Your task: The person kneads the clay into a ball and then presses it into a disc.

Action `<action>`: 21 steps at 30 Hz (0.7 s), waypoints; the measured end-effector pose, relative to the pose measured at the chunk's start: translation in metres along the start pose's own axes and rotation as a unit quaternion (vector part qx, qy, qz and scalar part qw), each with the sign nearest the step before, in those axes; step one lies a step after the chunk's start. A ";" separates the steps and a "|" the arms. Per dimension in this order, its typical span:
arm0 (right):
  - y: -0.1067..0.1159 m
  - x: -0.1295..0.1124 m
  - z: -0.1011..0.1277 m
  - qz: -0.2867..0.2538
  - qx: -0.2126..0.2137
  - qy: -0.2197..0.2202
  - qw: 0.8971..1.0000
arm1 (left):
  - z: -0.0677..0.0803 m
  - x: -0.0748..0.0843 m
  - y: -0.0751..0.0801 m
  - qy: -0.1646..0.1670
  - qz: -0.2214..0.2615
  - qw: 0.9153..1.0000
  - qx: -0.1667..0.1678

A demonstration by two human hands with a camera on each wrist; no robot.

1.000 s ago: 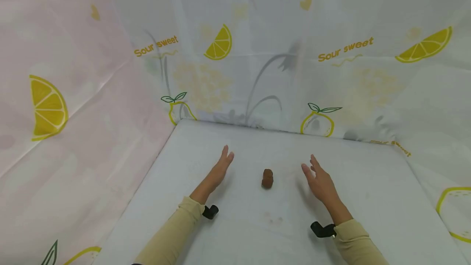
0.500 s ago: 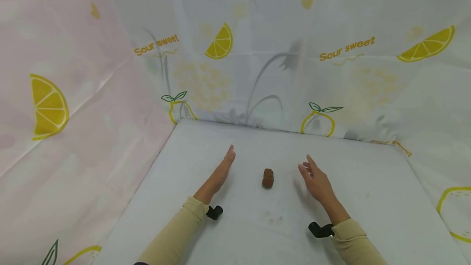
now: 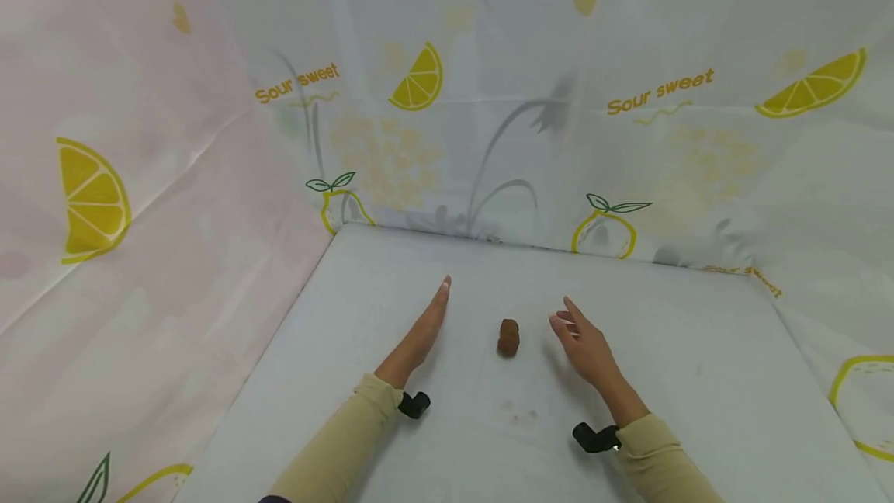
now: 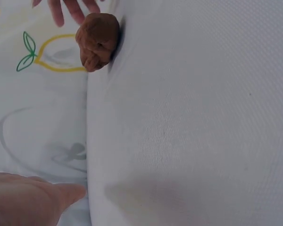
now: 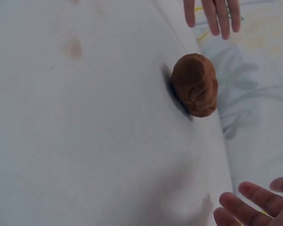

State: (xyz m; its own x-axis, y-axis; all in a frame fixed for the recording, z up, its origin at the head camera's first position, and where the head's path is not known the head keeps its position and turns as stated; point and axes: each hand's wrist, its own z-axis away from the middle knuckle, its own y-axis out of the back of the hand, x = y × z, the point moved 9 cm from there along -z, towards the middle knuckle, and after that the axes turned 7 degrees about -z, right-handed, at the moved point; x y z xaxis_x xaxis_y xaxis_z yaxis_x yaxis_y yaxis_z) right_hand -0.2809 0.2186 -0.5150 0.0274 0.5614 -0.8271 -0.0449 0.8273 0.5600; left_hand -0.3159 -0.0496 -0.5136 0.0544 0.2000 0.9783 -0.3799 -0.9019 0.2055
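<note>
Nearest the camera, two tan sleeves (image 3: 328,449) come in from the bottom edge, each with a small black wrist mount (image 3: 415,404) at the cuff. Faint brownish stains (image 3: 520,412) mark the white table (image 3: 698,379) between the forearms.

Left hand (image 3: 421,330): flat, fingers straight and together, set on edge on the table surface, palm turned inward. Holds nothing. Lies to the left of the brown lump, near but apart.

Right hand (image 3: 585,340): fingers loosely spread and relaxed, palm facing inward. Holds nothing. Near the lump on its right side, not touching; whether the hand rests on the table or hovers just above it, cannot tell.

Brown lump (image 3: 508,337): small, knobbly, creased surface, sitting on the table between the two hands, roughly midway. Right wrist view shows it close up (image 5: 194,84), casting a short shadow on the table, with the left hand's fingertips (image 5: 212,14) beyond it. Left wrist view shows it (image 4: 97,41) with the right hand's fingertips (image 4: 66,8) just behind.

Farther back, the table meets a thin curtain (image 3: 489,99) printed with lemon slices, whole lemons and the words "Sour sweet". It wraps round the left side too, pinkish there.
</note>
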 end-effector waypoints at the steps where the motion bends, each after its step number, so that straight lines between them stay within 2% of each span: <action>1: -0.002 -0.001 0.000 -0.002 -0.001 0.003 1.000 | 0.000 0.000 -0.001 0.001 0.000 1.000 -0.002; 9: -0.021 -0.009 -0.003 -0.015 -0.023 0.032 0.999 | 0.000 -0.003 -0.003 0.000 0.014 1.000 -0.007; 21: -0.042 -0.014 -0.004 -0.038 -0.054 0.037 0.997 | 0.000 -0.001 -0.010 -0.012 0.046 0.999 -0.012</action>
State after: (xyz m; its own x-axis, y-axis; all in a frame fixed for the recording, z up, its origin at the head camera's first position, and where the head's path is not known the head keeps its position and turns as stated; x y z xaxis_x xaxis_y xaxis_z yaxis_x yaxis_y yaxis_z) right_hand -0.2838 0.1760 -0.5272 -0.0381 0.4899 -0.8710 -0.1532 0.8584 0.4895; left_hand -0.3119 -0.0408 -0.5169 0.0408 0.1072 0.9934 -0.4065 -0.9064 0.1146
